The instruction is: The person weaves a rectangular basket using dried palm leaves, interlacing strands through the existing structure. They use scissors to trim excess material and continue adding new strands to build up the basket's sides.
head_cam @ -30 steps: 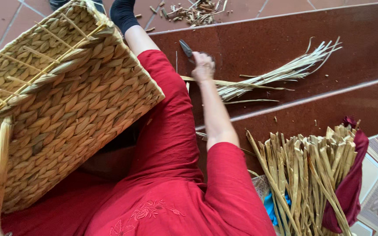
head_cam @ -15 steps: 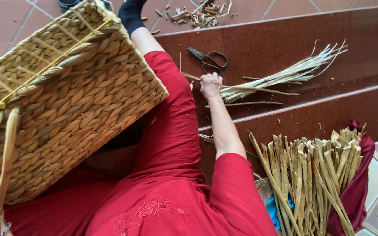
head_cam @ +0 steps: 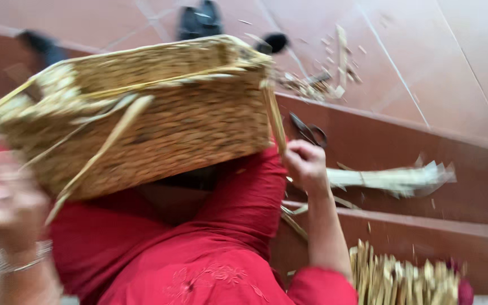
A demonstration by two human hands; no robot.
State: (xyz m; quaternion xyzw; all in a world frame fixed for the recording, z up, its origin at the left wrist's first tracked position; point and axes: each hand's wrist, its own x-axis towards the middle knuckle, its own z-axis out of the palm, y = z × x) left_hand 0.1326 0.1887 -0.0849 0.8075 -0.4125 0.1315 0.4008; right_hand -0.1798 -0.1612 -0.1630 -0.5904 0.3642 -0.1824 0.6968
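Observation:
A large woven straw basket [head_cam: 159, 118] rests tilted on my lap, over red clothing. My right hand [head_cam: 306, 165] is at the basket's right corner, fingers closed around a flat straw strand [head_cam: 276, 121] that runs up to the rim. My left hand [head_cam: 4, 206] is at the basket's lower left, heavily blurred, with a bracelet on the wrist; its grip is unclear. Loose strands hang from the basket's front. Black scissors [head_cam: 309, 133] lie on the dark red step just behind my right hand.
A bundle of pale straw [head_cam: 396, 178] lies on the step to the right. More cut straw strips [head_cam: 402, 279] stand bunched at the bottom right. Straw scraps [head_cam: 317, 79] litter the tiled floor beyond, near a dark shoe [head_cam: 199, 20].
My right hand left the scissors on the step and came back to the basket's corner, closing on a strand. The view swung left and blurred; my left hand came into view.

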